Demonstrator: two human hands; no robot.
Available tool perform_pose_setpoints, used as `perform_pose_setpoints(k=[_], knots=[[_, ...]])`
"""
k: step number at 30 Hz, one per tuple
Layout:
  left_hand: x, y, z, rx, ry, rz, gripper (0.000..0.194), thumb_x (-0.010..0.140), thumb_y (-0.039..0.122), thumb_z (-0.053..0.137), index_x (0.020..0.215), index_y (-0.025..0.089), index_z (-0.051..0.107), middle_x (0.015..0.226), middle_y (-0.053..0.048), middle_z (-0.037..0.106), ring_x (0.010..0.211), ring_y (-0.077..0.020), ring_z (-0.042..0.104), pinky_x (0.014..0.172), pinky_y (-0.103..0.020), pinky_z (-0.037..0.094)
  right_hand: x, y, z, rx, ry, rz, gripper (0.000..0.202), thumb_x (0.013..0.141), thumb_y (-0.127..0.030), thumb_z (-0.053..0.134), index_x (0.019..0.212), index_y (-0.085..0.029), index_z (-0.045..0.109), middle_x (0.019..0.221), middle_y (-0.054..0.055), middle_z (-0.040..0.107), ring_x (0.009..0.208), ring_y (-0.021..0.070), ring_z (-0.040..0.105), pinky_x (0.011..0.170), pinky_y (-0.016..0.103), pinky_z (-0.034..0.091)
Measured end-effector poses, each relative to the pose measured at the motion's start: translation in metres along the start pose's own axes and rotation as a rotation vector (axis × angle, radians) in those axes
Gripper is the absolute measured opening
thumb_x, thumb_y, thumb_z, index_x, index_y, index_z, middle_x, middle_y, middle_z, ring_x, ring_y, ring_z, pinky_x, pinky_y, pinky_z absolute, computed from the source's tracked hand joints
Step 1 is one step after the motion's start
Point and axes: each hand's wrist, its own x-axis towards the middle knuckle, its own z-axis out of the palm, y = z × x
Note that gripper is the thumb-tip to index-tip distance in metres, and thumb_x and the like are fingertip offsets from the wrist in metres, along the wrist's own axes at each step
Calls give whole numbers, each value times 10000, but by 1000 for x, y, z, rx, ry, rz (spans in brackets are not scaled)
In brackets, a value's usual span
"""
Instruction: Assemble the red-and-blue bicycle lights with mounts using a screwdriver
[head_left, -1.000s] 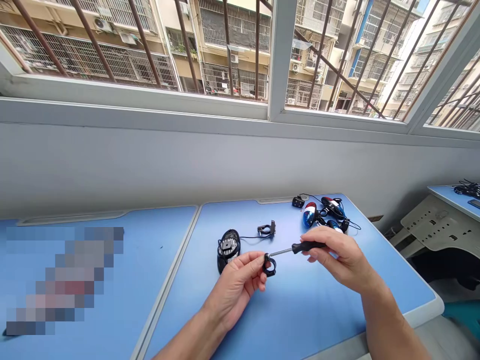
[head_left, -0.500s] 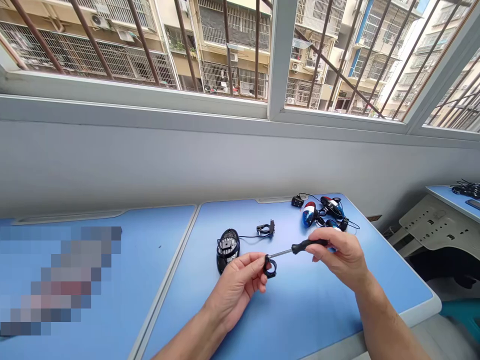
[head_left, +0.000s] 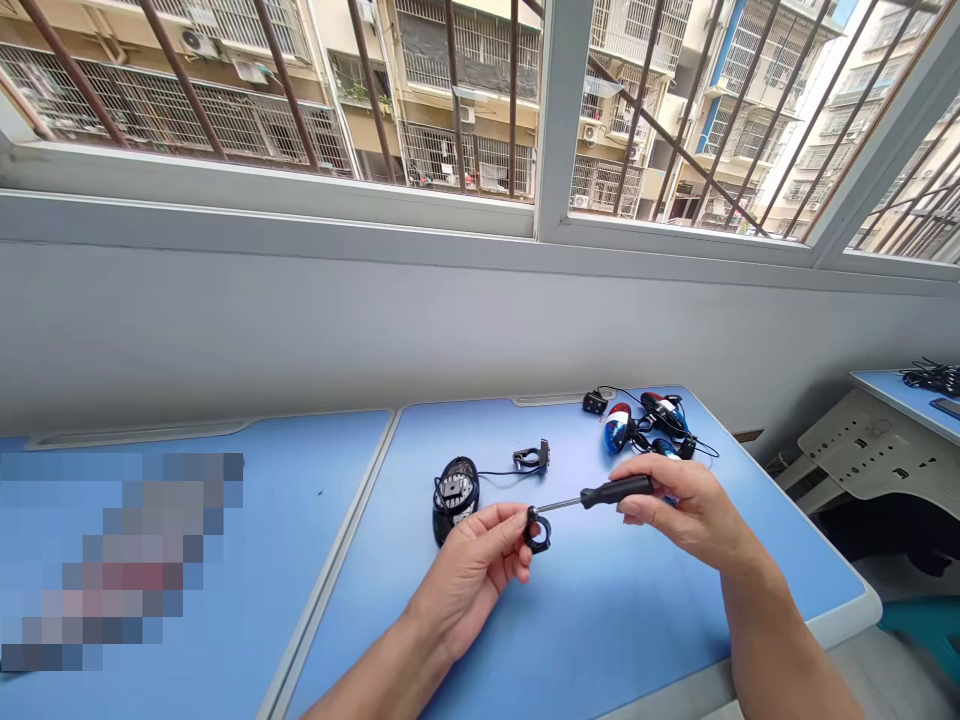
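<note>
My left hand [head_left: 487, 550] pinches a small black ring clamp [head_left: 538, 537] between thumb and fingers, held above the blue desk. In my right hand [head_left: 686, 505] is a screwdriver [head_left: 616, 491], its black handle gripped by the fingertips. The metal shaft points left, and its tip meets the top of the clamp, where a screw seems to sit; my left fingertips partly hide that spot. Just behind my left hand lies a black oval device [head_left: 455, 497] with a coiled cable. That cable runs to a small black button unit with a clamp [head_left: 532, 457].
Blue, red and white bicycle lights [head_left: 651, 425] with black brackets lie at the desk's far right, beside a small black button box [head_left: 595, 403]. A seam [head_left: 337, 550] separates this desk [head_left: 600, 610] from another at left, which bears a pixelated area. A barred window stands behind.
The screwdriver handle has turned slightly, and my right fingers have shifted and opened a little on it. The clamp has moved very slightly left.
</note>
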Motion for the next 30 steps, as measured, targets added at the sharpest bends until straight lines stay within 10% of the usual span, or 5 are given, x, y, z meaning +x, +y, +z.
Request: perform_pose_setpoints(k=[7, 12, 24, 30], knots=[[0, -1, 0, 5, -16, -9, 263, 599, 272, 845, 732, 105, 691, 667, -23, 658, 486, -65, 510, 442, -168, 430, 0, 2, 16, 87, 233, -82, 262, 855, -249, 609, 1115, -227, 593, 878, 46, 686, 669, 145, 653, 565, 265, 576], [0, -1, 0, 7, -26, -20, 259, 615, 283, 837, 735, 106, 690, 667, -24, 656, 483, -64, 511, 445, -169, 430, 2, 1, 19, -62, 344, -214, 92, 835, -298, 652, 856, -209, 663, 634, 5, 660, 499, 130, 608, 465, 243, 526], [0, 0, 0, -4, -11, -12, 222, 621, 250, 824, 720, 107, 685, 660, -35, 662, 476, -77, 521, 441, -180, 418, -4, 2, -6, 236, -79, 110, 236, 861, -224, 588, 1093, -194, 612, 721, 7, 652, 570, 120, 646, 532, 238, 580], [0, 0, 0, 3, -17, -22, 251, 600, 273, 844, 710, 101, 697, 654, -31, 656, 480, -67, 506, 448, -173, 423, 0, -1, -6, 79, -38, 115, 78, 823, -214, 605, 870, -169, 648, 623, -8, 639, 529, 116, 618, 500, 213, 511]])
